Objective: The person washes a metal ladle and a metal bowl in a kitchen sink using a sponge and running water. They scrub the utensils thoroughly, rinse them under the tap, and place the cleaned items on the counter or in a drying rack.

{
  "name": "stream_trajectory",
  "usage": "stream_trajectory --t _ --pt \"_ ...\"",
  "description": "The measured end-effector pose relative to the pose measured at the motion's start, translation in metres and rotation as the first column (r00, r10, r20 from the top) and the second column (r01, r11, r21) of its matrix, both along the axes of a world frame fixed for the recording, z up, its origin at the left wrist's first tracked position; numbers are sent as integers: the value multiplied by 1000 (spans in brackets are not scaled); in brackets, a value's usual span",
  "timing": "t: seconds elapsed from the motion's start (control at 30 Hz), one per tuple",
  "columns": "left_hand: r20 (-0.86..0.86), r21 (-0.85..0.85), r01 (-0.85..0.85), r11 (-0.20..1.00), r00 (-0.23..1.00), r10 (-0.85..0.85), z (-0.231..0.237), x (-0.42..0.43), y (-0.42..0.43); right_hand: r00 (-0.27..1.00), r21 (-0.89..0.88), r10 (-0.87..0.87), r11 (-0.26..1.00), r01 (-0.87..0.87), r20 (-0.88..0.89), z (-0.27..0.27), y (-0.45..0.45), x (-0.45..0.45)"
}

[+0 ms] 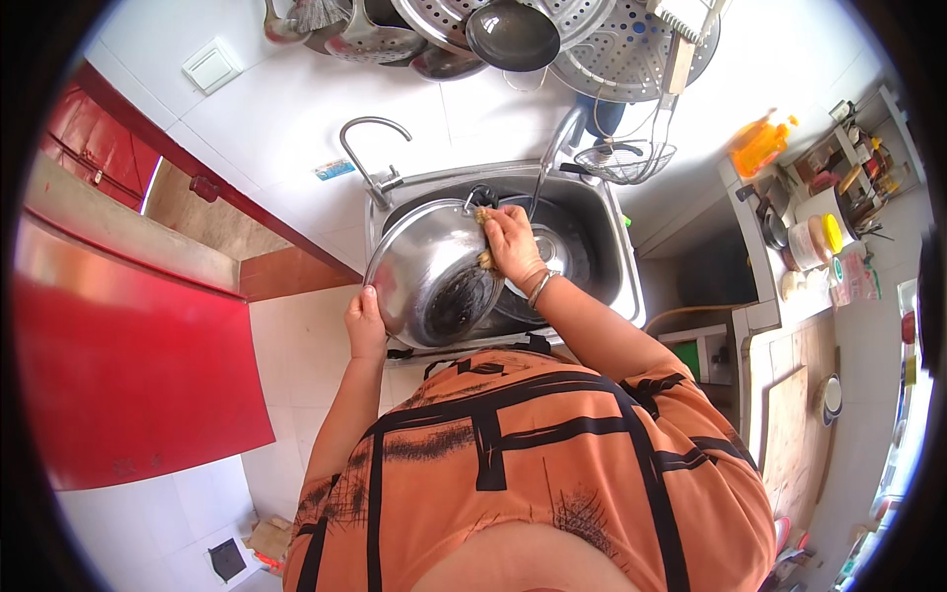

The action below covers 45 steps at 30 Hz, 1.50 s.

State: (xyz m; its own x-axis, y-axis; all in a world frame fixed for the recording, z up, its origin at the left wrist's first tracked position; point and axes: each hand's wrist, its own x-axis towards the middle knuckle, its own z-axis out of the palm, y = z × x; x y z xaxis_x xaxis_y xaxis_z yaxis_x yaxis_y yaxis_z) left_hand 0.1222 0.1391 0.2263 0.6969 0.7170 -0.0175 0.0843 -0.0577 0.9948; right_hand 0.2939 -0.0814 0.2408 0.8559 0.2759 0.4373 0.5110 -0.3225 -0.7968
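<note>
A round stainless steel pan [414, 251] with a blackened patch on its base is tilted over the left part of the sink [629, 292]. My left hand [365, 322] grips its left rim, thumb on the near side. My right hand [512, 240] is closed on a brown, rough-looking scrubber [486, 259], pressed near the pan's right side; most of the scrubber is hidden under my fingers. A black handle [484, 195] shows at the pan's far edge. Beneath, inside the sink, sits a dark round vessel [573, 251], partly covered by my right hand and the pan.
Two taps rise behind the sink, a thin curved one [348, 140] and a larger one [566, 133]. A wire skimmer [629, 161] hangs low at the back right. Ladles and steamer plates [629, 55] hang above. A counter with jars [806, 240] stands right, a red door [133, 355] left.
</note>
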Motion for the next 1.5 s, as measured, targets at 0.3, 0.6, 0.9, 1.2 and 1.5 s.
stream_trajectory --t 0.3,0.6,0.9,1.2,1.5 --pt "-31 213 65 975 998 -60 3 -9 -6 982 -53 80 995 -90 -174 35 6 21" --pt "-54 276 102 956 994 -91 12 -9 -8 1000 -80 9 997 -10 -18 28 11 31" --pt "-16 119 115 986 993 -114 0 -2 -10 865 207 71 977 39 -496 -14 4 24" --pt "85 -62 -11 998 996 16 -16 22 -46 850 -244 342 934 -261 400 73 22 -41" --pt "66 -235 19 972 998 -3 -18 28 -43 721 -320 512 858 -402 468 71 44 -63"
